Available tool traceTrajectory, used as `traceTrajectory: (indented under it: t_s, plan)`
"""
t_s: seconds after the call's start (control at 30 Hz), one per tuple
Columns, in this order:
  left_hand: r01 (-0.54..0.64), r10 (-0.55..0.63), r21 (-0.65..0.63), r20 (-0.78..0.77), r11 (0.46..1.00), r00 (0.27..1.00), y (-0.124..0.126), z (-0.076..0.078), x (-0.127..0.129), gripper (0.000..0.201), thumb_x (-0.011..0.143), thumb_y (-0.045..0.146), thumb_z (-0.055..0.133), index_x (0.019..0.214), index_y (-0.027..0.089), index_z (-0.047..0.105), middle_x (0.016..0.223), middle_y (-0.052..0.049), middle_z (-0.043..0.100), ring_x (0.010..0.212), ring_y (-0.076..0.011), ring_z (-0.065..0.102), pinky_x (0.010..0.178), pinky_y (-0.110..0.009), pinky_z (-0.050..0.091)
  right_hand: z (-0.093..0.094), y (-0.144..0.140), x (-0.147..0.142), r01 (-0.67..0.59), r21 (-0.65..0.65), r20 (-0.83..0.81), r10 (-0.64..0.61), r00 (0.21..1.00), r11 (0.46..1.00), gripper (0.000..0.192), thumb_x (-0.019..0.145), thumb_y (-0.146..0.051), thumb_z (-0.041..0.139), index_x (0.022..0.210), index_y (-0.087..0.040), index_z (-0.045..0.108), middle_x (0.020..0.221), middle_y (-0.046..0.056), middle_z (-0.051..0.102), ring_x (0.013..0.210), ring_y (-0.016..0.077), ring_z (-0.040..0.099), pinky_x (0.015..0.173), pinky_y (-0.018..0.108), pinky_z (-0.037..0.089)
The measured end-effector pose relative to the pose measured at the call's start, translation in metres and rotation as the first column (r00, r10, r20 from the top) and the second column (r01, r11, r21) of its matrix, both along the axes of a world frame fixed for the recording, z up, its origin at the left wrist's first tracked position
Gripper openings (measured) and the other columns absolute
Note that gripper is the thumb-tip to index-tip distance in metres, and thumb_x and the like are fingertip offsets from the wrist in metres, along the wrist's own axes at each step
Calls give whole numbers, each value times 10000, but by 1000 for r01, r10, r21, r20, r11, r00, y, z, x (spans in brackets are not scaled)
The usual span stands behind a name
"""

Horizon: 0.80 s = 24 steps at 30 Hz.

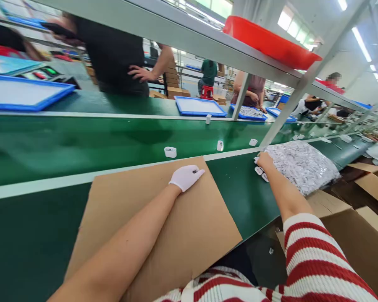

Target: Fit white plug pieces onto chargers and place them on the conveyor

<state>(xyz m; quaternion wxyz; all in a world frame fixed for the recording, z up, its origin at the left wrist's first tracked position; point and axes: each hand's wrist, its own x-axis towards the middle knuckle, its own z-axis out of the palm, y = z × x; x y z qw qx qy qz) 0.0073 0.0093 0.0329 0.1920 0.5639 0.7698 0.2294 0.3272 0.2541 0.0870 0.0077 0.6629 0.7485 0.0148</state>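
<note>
A flat brown cardboard sheet (195, 218) lies on the green bench. My left hand (185, 177), in a white glove, rests on its upper part with the index finger stretched out and a dark gap beside the thumb. My right hand (266, 160) appears bare and reaches to the far right of the sheet. Its fingers close on a small white plastic part (256, 160), mostly covered by them. Just below lie similar white oval parts (258, 170). Touching that area is a clear bag (302, 165) filled with many white pieces.
White oval pieces (170, 152) sit spaced along the green conveyor belt (129, 140). Beyond stand blue-rimmed trays (200, 106) and several people. A red basin (271, 44) rests on the overhead shelf, held by a slanted metal post (283, 111). Open cardboard boxes (349, 235) are at lower right.
</note>
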Motion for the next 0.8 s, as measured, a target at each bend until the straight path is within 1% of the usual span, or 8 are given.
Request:
traceTrajectory:
  t_s: [0.1,0.17,0.23,0.33,0.43,0.53,0.63,0.8]
  plan:
    - [-203,188,105,136,974,973,3,-2,-1,331,1004,462,554,1123,223,750,1213,-71,763,1117,-254,686,1023,-344,509,5,-4,-10,-84,93,-136,97,986,992,540,914,-140,597,1451,-108,643,1523,253,554,1270,320,672,1087,407,511]
    - [-394,372,207,140,895,918,4,2,-4,407,1004,395,585,1340,194,698,1421,-114,680,1280,-276,633,1122,-369,480,6,-15,-25,-187,72,-396,200,896,980,560,863,-162,646,1420,-120,683,1440,214,644,1231,315,687,1087,411,524]
    - [-536,542,307,72,787,837,5,10,-14,513,1008,399,607,1469,174,630,1610,-149,518,1418,-340,535,1187,-436,435,2,-33,-45,-365,-31,-718,233,656,931,605,789,-217,736,1390,-145,718,1296,155,746,1146,302,722,1074,436,547]
    - [-680,711,285,-8,676,703,7,22,-42,822,918,548,739,1628,223,484,1762,-188,259,1454,-462,461,1172,-573,435,-14,-68,-80,-627,-98,-971,65,232,773,731,623,-292,882,1335,-189,753,1190,92,799,1085,279,750,1077,465,557]
    - [-709,715,129,-7,694,699,13,26,-76,1059,818,645,803,1690,223,375,1709,-245,329,1413,-479,497,1132,-618,475,-32,-100,-109,-722,-73,-996,-92,13,689,692,524,-281,932,1200,-215,798,1125,65,814,1077,277,756,1062,467,569]
    - [-655,654,15,30,756,756,19,25,-100,735,925,523,699,1561,187,548,1548,-219,530,1348,-409,585,1126,-553,502,-44,-120,-127,-746,-106,-981,-191,-29,657,610,529,-298,945,1119,-224,807,1089,55,813,1075,257,754,1014,407,579]
    - [-668,668,28,24,743,744,20,26,-106,540,967,331,607,1476,151,622,1539,-202,549,1332,-366,615,1130,-497,508,-48,-131,-133,-746,-146,-979,-202,15,650,548,603,-375,915,1115,-222,793,1076,57,801,1016,232,746,918,358,582]
    - [-470,493,193,-91,861,865,9,34,-77,518,934,255,586,1444,216,669,1385,-99,688,1214,-291,689,1102,-392,525,-47,-140,-126,-707,-29,-984,103,142,706,346,787,-308,789,1119,-217,752,1010,37,750,828,169,672,832,336,564]
